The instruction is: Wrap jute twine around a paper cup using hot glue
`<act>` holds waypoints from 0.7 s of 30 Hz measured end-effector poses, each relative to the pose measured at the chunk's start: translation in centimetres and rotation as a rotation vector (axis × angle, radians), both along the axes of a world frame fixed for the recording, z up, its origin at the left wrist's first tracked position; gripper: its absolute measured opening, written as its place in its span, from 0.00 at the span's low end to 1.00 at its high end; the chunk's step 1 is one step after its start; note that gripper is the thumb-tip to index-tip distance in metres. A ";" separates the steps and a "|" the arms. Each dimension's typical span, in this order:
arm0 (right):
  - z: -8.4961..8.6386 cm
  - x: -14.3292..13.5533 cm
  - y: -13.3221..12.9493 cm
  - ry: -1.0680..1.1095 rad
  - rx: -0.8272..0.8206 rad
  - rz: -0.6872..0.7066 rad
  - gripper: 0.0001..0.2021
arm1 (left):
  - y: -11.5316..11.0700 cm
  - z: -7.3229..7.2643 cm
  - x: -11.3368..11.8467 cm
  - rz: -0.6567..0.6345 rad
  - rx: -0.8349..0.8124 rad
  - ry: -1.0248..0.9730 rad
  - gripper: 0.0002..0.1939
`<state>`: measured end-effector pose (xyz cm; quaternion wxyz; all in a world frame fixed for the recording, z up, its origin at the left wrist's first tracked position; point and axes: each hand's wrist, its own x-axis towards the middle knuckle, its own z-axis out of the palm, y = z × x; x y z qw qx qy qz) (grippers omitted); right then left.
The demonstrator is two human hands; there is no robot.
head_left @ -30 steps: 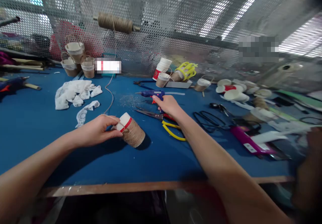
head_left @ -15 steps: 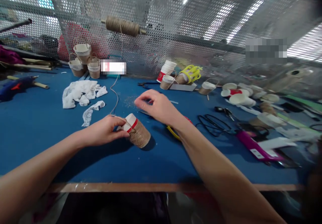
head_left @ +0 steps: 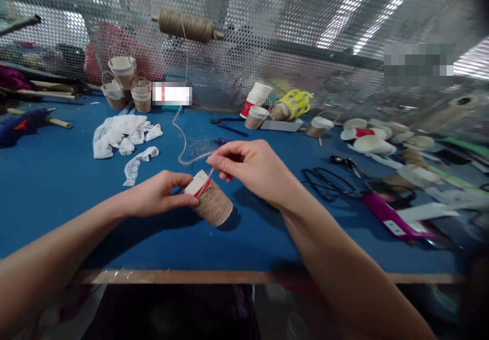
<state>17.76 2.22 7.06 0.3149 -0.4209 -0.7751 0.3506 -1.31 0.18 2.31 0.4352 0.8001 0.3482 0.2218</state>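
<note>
A paper cup [head_left: 214, 205], mostly wrapped in brown twine with a white and red band bare near its rim, lies tilted just over the blue table. My left hand [head_left: 168, 192] grips it at the rim end, fingers inside and thumb outside. Up and to the right, my right hand [head_left: 244, 169] pinches the twine [head_left: 182, 146] between thumb and fingers. From that pinch one stretch runs down to the cup, while the rest curves over the table and up to a spool of twine [head_left: 186, 26] on the mesh wall.
White lace pieces [head_left: 118, 134] lie left of centre, with finished small buckets [head_left: 124, 70] behind. Blue-handled pliers [head_left: 229, 126] and stacked paper cups [head_left: 255, 98] stand at the back. A purple tool [head_left: 393, 218] with black cable is at right, a blue glue gun [head_left: 23, 126] far left.
My right hand, earlier above the cup without visible twine, now pinches the strand beside it. The twine has swung from my left hand over to the right. My left hand still holds the cup.
</note>
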 end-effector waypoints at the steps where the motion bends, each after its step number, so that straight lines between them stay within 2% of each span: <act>1: -0.1 0.2 -0.1 0.036 -0.035 -0.002 0.09 | 0.0 0.0 0.0 -0.008 -0.018 -0.025 0.10; 10: -1.9 1.9 -0.1 0.041 -0.041 -0.076 0.12 | -0.5 0.1 0.2 -0.052 -0.080 -0.093 0.09; 21: -3.1 2.1 -0.2 0.047 -0.137 -0.088 0.12 | -0.8 0.4 0.2 -0.040 -0.125 -0.097 0.08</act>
